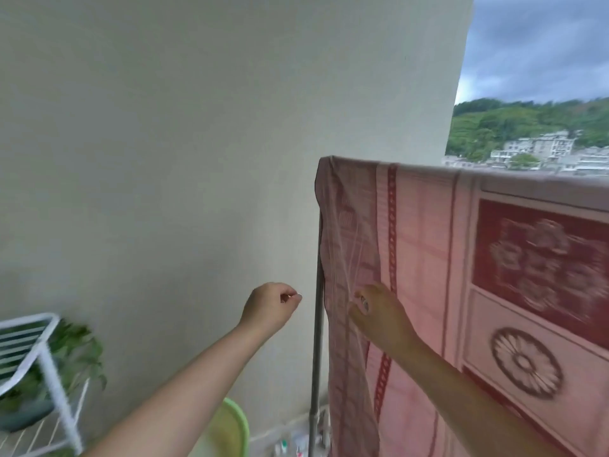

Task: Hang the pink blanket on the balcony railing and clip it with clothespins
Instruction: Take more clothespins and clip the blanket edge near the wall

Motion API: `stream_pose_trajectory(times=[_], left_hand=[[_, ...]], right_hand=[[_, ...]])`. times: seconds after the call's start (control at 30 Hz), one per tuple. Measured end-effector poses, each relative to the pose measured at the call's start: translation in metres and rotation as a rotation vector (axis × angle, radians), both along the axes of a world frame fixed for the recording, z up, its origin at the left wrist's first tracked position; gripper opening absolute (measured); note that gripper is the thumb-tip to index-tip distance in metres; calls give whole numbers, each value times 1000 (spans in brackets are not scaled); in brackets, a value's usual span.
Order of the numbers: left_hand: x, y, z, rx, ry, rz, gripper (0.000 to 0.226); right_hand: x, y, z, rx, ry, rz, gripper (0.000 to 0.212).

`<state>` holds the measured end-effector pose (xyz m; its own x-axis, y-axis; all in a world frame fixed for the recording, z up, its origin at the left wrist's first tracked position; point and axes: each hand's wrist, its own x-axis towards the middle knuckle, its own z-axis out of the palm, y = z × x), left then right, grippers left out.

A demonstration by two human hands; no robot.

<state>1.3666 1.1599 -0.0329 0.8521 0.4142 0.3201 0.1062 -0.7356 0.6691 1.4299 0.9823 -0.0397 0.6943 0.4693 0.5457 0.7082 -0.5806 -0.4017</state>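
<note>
The pink blanket (428, 258), patterned with dark red flowers and bands, hangs draped over the balcony railing, its left edge falling beside a grey metal post (318, 324). My right hand (379, 315) grips a fold of the blanket near that left edge. My left hand (272, 306) hovers in front of the wall, left of the post, with its fingers curled in; whether it pinches anything is unclear. No clothespin shows on the blanket.
A plain wall (197, 159) fills the left. A white wire rack (39, 367) with a green plant (79, 354) stands at lower left. A green basin (230, 430) sits on the floor near small items at the post's foot. Hills and buildings lie beyond the railing.
</note>
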Motion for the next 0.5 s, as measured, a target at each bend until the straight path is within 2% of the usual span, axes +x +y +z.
stream_pose_trajectory(times=[0.1,0.2,0.3,0.37,0.5], left_hand=[[79,41,24,-21,-77,-49,26],[162,78,61,-196,-186,-199,29],[231,96,94,-345,-144,-405,31],[262,96,104,-338,-143,-541,15],[298,100,101,-327,-310,-571,13]], right_hand=[[55,43,10,-37,-50,-75,13],[97,78,25,-15,-170,-204,10],[126,102,41,6,-200,-366,8],[139,110,52,-2,-217,-476,13],[143,118,69,-50,-227,-613,13]])
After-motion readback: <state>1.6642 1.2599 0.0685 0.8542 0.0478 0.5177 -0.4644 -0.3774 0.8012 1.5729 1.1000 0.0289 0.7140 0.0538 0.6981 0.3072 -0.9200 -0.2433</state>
